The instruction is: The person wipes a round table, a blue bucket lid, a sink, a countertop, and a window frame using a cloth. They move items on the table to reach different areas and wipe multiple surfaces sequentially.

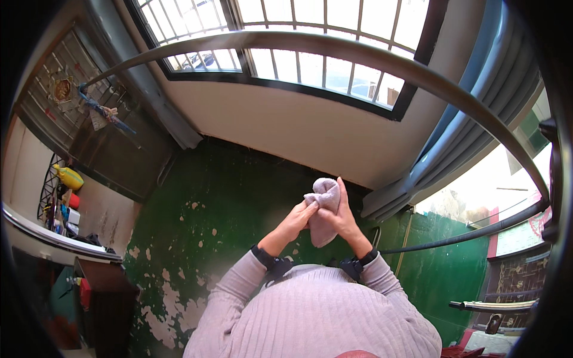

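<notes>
A pale lilac-grey piece of fabric (323,228), soft and fuzzy like a sock or small towel, is held out over the floor in front of my torso. Its upper end is rolled over into a loop, while the lower end hangs down rounded. My left hand (295,220) grips it from the left, thumb lying across its middle. On the other side, my right hand (342,219) holds it with the thumb in front and fingers extended up along its edge. Some fingers of both hands are hidden behind the fabric. Both wrists wear black bands.
A curved metal pole (313,41) spans the view, with a blue patterned item (105,112) hanging near its left end. Beyond are a barred window (322,53) and grey-blue curtains (474,112). Green floor (224,188) shows peeling paint. A dark wooden cabinet (105,304) stands lower left.
</notes>
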Demonstrator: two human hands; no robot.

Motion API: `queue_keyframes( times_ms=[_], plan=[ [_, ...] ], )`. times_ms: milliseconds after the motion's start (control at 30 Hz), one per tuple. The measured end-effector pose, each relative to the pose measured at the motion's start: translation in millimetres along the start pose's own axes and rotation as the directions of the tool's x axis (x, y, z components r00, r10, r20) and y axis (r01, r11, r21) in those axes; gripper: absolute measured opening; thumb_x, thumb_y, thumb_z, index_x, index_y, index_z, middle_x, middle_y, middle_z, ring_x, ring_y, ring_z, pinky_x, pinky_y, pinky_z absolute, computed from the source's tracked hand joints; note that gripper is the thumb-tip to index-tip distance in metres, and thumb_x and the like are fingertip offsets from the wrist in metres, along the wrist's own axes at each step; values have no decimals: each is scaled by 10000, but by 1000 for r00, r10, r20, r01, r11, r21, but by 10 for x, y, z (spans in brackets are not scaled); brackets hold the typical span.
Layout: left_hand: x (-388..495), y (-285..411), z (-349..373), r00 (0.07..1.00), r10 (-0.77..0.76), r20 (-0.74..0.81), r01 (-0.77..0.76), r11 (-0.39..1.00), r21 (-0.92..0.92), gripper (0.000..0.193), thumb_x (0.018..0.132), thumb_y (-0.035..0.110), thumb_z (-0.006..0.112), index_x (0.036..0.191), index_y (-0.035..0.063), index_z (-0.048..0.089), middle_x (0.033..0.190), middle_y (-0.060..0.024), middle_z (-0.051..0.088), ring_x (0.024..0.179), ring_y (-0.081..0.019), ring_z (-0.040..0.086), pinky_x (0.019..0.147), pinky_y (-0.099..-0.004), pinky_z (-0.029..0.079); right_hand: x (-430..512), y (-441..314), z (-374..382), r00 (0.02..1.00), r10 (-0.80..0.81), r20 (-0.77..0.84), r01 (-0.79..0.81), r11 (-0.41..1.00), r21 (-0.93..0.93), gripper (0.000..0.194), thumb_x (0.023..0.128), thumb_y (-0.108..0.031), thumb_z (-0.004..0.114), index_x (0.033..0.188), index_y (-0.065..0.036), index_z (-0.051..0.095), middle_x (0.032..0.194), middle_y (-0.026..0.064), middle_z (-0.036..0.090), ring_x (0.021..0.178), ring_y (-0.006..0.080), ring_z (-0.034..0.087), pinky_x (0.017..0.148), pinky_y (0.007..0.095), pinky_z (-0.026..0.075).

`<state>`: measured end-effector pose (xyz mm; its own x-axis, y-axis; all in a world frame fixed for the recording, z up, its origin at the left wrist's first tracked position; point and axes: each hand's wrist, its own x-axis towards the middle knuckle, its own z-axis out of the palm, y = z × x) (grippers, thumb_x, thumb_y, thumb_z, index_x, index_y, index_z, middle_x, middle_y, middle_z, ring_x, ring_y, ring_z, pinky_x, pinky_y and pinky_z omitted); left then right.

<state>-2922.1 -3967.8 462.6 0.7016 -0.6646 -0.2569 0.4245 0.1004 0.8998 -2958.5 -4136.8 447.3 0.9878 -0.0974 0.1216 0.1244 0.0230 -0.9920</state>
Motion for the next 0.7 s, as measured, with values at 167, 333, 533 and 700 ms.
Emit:
queue_keyframes(
  times_ms=[167, 333, 533, 700],
  plan=[
    [-248, 360, -663, 997, -79, -9, 76, 980, -184, 510, 1020, 473, 435, 1285, 46, 525, 1133, -90, 620, 1011, -180, 622, 854, -347, 538, 265, -232, 503, 990, -33, 138, 26, 998, 50, 665, 785, -32, 652, 1407, -24, 417, 1286, 101, 551, 1206, 210, 526, 1065, 342, 383],
    [-529, 1135, -1050, 898, 431, -88, -425, 902, 72, 566, 1006, 421, 498, 1370, -11, 457, 1108, -127, 654, 932, -159, 648, 840, -294, 524, 446, -1171, 603, 923, -373, 90, 379, 923, -59, 531, 791, -3, 617, 1312, -2, 514, 1257, 89, 574, 1176, 196, 543, 1038, 319, 395],
    [-701, 2487, -1498, 296, 954, -41, -644, 231, 730, 508, 983, 371, 571, 1337, 12, 506, 1279, -94, 573, 1138, -196, 564, 967, -328, 434, 530, -2254, 381, 669, -706, -232, 538, 675, -505, 475, 828, -91, 670, 1276, -22, 530, 1248, 103, 569, 1144, 184, 561, 997, 312, 429],
    [-648, 3480, -1981, -132, 963, 236, -254, -263, 931, 474, 1005, 352, 516, 1366, 47, 485, 1375, -124, 507, 1305, -288, 432, 1086, -408, 312, 518, -2928, 68, 450, -887, -106, 367, 292, -883, 534, 845, -196, 679, 1326, -64, 486, 1286, 96, 552, 1174, 189, 553, 1019, 328, 438]
  ],
)
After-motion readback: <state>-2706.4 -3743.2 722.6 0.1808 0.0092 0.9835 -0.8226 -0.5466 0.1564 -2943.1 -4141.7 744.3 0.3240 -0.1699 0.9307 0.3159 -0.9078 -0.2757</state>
